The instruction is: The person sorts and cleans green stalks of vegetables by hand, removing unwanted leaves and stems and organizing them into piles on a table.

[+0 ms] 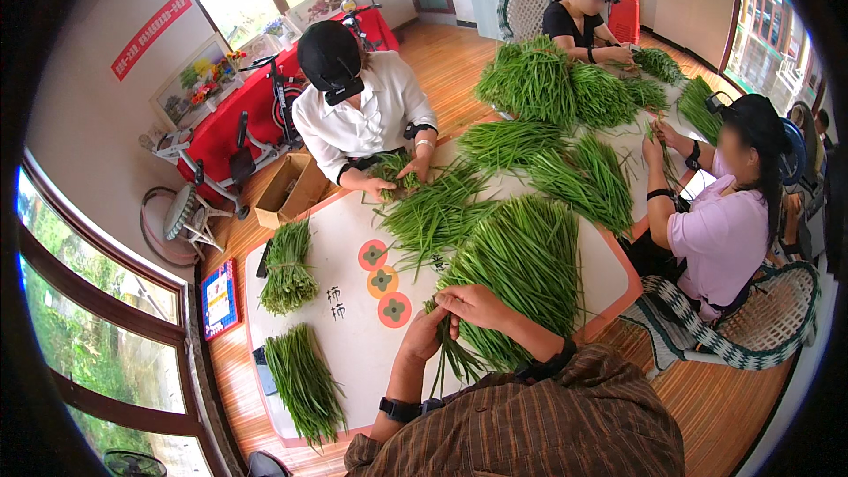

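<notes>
Near the table's front edge, my left hand (425, 334) is closed around a small bunch of long green chive-like stalks (454, 360), whose ends hang down below it. My right hand (470, 307) meets it from the right, fingertips pinched at the top of the same bunch. Just beyond and right of my hands lies a large heap of the same stalks (521, 256), partly behind my right forearm. Two thick bundles rest at the table's left side: a far bundle (288, 269) and a near bundle (305, 382).
The white table (353, 397) has an orange rim and printed round fruit. Across it, a person in white (375, 119) handles stalks; a person in pink (720, 230) and one in black (574, 31) work at the right and far end. More piles (526, 79) lie between them.
</notes>
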The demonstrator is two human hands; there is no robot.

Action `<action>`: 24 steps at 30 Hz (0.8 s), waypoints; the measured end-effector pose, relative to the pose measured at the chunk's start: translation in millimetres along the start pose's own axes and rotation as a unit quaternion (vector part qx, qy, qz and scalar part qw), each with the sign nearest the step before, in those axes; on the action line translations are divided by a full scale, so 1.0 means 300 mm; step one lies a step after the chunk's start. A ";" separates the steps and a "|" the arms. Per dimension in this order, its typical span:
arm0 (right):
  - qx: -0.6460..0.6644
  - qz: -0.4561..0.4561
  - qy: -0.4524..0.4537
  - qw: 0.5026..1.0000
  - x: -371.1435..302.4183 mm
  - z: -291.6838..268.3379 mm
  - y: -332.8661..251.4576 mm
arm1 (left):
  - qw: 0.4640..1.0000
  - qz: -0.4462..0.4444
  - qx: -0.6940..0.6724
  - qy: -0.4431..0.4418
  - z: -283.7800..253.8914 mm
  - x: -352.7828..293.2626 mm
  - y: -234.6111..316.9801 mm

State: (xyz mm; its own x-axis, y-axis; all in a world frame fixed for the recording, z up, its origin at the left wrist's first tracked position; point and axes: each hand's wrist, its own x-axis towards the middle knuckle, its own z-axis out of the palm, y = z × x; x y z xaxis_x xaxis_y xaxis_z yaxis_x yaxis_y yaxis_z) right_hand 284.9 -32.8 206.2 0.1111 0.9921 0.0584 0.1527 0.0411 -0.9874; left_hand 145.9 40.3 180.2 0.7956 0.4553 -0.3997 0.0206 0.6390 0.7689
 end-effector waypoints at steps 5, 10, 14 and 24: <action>-0.029 0.007 -0.029 0.999 0.011 -0.014 0.035 | 1.000 -0.006 0.016 -0.008 -0.001 -0.012 0.015; -0.188 0.073 0.205 0.958 0.077 -0.138 0.277 | 1.000 -0.020 -0.022 0.001 -0.049 -0.014 0.020; -0.288 0.143 0.224 0.920 0.110 -0.189 0.433 | 1.000 0.002 -0.012 0.022 -0.023 -0.024 0.036; -0.259 0.145 0.259 0.919 0.114 -0.196 0.530 | 0.997 0.034 0.007 0.070 -0.033 -0.019 0.044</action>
State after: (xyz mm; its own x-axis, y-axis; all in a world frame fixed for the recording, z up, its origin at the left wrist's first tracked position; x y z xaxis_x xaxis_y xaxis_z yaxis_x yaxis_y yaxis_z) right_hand 370.7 0.8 59.8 0.6532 0.7571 -0.0018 0.4746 -0.4113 -0.7782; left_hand 135.8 52.3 187.7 0.7027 0.5806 -0.4113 -0.0218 0.5954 0.8032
